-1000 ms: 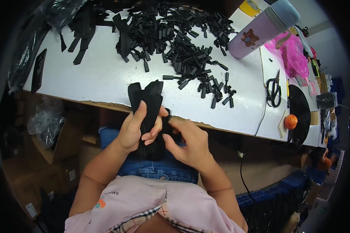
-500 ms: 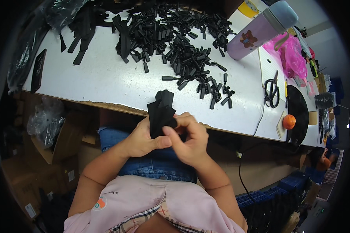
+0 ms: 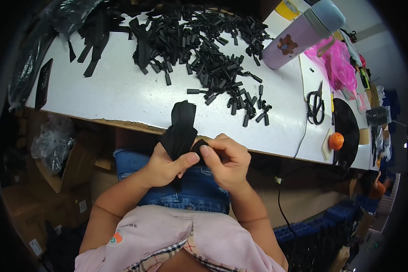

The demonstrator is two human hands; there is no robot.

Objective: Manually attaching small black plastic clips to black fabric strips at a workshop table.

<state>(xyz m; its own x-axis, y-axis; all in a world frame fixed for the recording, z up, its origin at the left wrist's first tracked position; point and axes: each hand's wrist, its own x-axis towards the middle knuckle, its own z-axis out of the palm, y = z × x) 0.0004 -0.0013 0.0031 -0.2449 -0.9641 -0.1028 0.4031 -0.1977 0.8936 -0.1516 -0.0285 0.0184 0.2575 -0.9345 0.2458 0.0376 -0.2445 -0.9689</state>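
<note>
Just off the table's front edge, above my lap, my left hand [image 3: 164, 167] is closed round a bundle of black fabric strips [image 3: 181, 129] whose upper ends fan out over the white tabletop. My right hand [image 3: 229, 161] pinches part of the black fabric between thumb and forefinger, close beside the left thumb. A short dark end hangs below the left hand. Beyond the hands spreads a large heap of small black zipper pulls [image 3: 217, 68] with cords and rectangular tabs.
More black fabric strips [image 3: 95, 50] lie at the far left, near a dark phone [image 3: 43, 84]. To the right are a lilac bottle [image 3: 294, 38], black scissors [image 3: 316, 105], an orange round object [image 3: 336, 141] and a pink plastic bag [image 3: 335, 65]. The white table [image 3: 122, 97] has a worn front edge.
My right hand has shifted slightly right and now pinches a folded piece of the fabric. The bundle in my left hand has turned and stretched out longer toward the table.
</note>
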